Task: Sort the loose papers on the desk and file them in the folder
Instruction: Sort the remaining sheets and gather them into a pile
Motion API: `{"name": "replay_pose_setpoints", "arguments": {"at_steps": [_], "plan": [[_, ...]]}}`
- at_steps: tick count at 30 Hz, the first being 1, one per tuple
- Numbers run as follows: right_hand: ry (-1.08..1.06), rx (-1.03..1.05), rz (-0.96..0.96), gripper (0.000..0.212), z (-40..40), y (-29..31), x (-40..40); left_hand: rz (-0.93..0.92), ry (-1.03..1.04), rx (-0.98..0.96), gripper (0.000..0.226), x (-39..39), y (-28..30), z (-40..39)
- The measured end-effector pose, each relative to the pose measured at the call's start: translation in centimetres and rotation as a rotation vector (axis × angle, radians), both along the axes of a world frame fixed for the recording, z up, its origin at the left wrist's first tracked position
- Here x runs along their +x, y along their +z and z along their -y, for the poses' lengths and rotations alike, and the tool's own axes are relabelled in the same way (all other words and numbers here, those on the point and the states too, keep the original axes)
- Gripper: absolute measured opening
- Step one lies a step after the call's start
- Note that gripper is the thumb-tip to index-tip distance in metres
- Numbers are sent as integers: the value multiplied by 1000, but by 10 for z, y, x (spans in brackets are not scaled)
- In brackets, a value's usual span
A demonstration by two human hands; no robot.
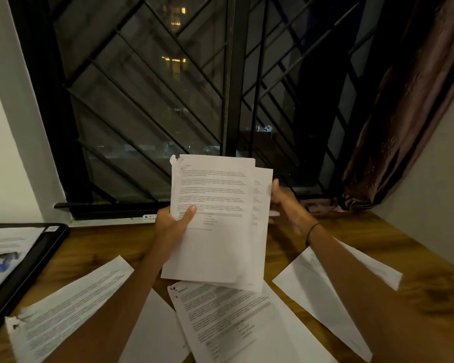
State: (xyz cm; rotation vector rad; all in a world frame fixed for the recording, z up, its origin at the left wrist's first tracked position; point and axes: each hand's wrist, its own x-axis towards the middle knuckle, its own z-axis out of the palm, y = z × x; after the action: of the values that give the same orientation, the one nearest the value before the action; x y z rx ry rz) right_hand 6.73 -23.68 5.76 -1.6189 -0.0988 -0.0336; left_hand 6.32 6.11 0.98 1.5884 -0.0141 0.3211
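Left hand (172, 224) holds a stack (215, 221) of printed sheets upright above the desk (312, 237), thumb across the front near the lower left, fingers behind and hidden. Stack isn't squared: at least one sheet sticks out past the right and bottom edges, and the top-left corner is torn and ragged. Right hand (286, 203) is at the stack's right edge, thumb up beside the protruding sheet, fingers loosely extended toward it; motion blur there, so I can't tell whether it's actually touching or pinching the paper. Thin dark band (311, 231) on the right wrist. Loose papers on the desk: one (71, 305) at lower left, angled, with a torn corner, partly under the left forearm; one (228, 320) directly below the stack, also with a ragged top-left corner, lying on other sheets; one (323, 292) at right, partly under the right forearm. Folder (37, 255) is black, open, flat at the left edge of the desk, with sheets already lying in it. Behind the desk, a window (168, 100) with a diagonal metal grille, dark outside with a few lit spots. Brown curtain (404, 113) bunched at the right.
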Motion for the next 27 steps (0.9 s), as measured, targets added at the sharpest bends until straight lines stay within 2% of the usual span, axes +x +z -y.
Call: {"name": "replay_pose_setpoints", "arguments": {"at_steps": [2, 6, 9, 14, 19, 23, 27], "plan": [[115, 62, 8, 63, -8, -21, -8, 16, 16, -17, 42, 4, 1, 2], [232, 3, 138, 51, -30, -33, -4, 6, -17, -18, 43, 7, 3, 12], [152, -8, 154, 52, -38, -25, -1, -12, -53, -2, 40, 9, 3, 16], [141, -46, 175, 57, -43, -9, 3, 26, -83, -13, 34, 10, 10, 16], [111, -34, 240, 51, -45, 7, 1, 83, -47, -96, 48, 12, 27, 17], [63, -5, 263, 54, -49, 14, 0, 146, -93, -147, 35, 12, 38, 14], [98, -41, 225, 51, -51, -3, -1, 68, -109, -100, 49, 12, 25, 10]]}}
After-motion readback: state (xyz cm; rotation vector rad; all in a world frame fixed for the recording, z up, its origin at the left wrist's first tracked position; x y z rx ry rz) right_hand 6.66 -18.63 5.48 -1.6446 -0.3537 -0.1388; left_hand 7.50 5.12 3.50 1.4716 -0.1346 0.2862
